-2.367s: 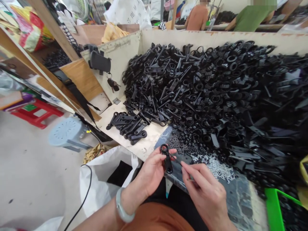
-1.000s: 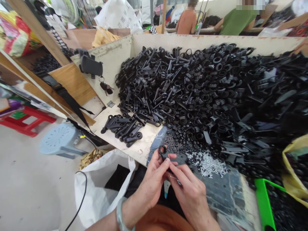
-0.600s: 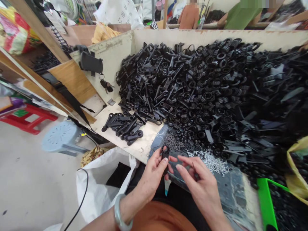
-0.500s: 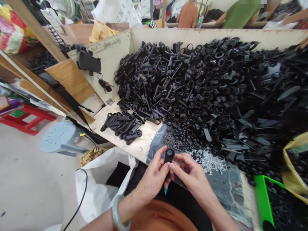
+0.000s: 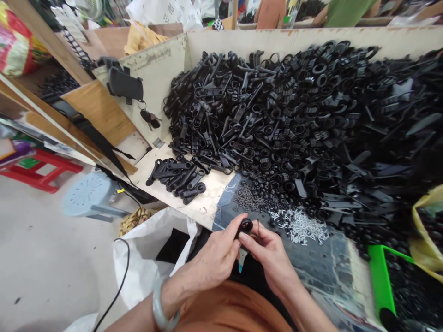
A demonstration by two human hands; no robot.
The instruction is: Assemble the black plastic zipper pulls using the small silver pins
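Steadying 1 black ringed part at the bench's front edge, the left hand grips it and the right hand pinches close; slackened fingers could drop it past that edge.

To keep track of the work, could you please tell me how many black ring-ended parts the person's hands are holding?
1 visible: a black ring-ended part, held between the left hand and right hand. The grip covers most of it, so others may be hidden.
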